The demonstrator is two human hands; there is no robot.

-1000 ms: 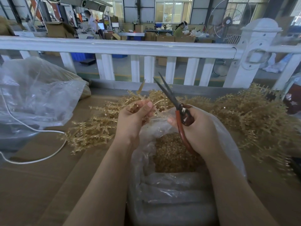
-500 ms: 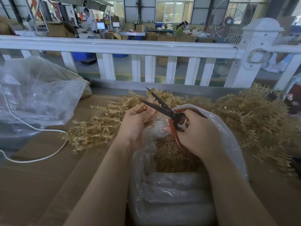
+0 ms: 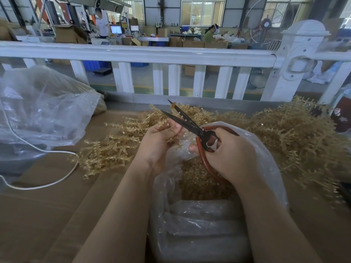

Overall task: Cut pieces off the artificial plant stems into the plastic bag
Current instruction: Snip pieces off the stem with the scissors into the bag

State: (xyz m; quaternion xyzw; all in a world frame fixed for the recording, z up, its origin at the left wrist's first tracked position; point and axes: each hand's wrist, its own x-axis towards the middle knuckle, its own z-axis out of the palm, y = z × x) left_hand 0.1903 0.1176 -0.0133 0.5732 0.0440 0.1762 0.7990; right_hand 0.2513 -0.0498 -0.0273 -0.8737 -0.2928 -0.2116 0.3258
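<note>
My left hand [image 3: 159, 141] grips a golden artificial plant stem [image 3: 173, 109] above the open clear plastic bag [image 3: 266, 168]. My right hand [image 3: 226, 152] holds red-handled scissors [image 3: 190, 124] with the blades parted around the stem's upper part. Inside the bag lies a heap of cut golden pieces [image 3: 201, 181]. Loose golden stems lie in a pile to the left [image 3: 108, 150] and in a bigger pile to the right [image 3: 296, 135] on the brown cardboard surface [image 3: 57, 215].
A large crumpled clear bag [image 3: 38, 111] sits at the far left with a white cord [image 3: 47, 185] looping over the cardboard. A white railing [image 3: 133, 54] runs across behind the work surface. People work at tables far behind it.
The scissors swung down from pointing up and their blades opened around the stem held in my left hand. My right hand moved slightly toward the left hand.
</note>
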